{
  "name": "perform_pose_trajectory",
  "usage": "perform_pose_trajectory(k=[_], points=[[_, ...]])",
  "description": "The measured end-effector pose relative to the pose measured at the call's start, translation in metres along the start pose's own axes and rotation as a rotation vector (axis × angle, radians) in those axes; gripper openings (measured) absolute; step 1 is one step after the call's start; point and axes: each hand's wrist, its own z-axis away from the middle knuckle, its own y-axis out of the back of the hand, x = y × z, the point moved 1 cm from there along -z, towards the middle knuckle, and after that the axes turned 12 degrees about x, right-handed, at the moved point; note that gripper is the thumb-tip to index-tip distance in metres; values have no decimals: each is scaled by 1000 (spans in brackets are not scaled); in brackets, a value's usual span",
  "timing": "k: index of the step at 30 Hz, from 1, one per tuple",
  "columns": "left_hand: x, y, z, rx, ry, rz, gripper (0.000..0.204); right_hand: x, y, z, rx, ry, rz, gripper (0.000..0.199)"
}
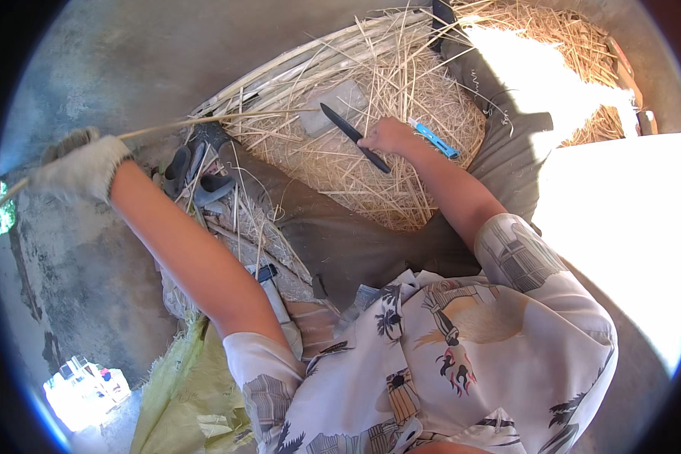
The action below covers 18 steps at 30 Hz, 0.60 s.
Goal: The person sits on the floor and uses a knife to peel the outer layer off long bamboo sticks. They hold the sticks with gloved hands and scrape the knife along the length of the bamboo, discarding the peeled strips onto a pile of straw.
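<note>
My left hand (76, 163), in a pale knitted work glove, is closed round a long thin strip, apparently split bamboo (204, 119). That strip runs right from the glove, its far end by a flat grey block (333, 107). My bare right hand (392, 139) grips a black knife (344, 125) near the middle, blade pointing up and left over the shavings. Just right of this hand lies a blue cutter (433, 139). The fingertips of the right hand are partly hidden behind the knife.
Pale shavings and strips (408, 83) cover the ground between my legs. Dark sandals (213, 189) lie at left, near a wall (151, 53). A yellow-green sack (189, 386) is at lower left. More straw-like strips (560, 30) lie in sunlight at upper right.
</note>
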Motion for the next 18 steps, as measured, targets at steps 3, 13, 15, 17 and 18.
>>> perform_pose_trajectory(k=[3, 13, 15, 17, 18], points=[[25, 66, 7, -20, 144, 512, 43, 22, -4, -14, 461, -320, 39, 37], [5, 224, -24, 183, 233, 961, 46, 107, -50, -24, 367, -406, 115, 37], [5, 232, -17, 248, 230, 963, 47, 116, -46, -41, 337, -240, 154, 30], [3, 253, -16, 321, 153, 853, 49, 39, -7, -25, 9, -159, 273, 33], [1, 256, -14, 378, 206, 881, 50, 6, 20, -8, -133, -140, 335, 36]])
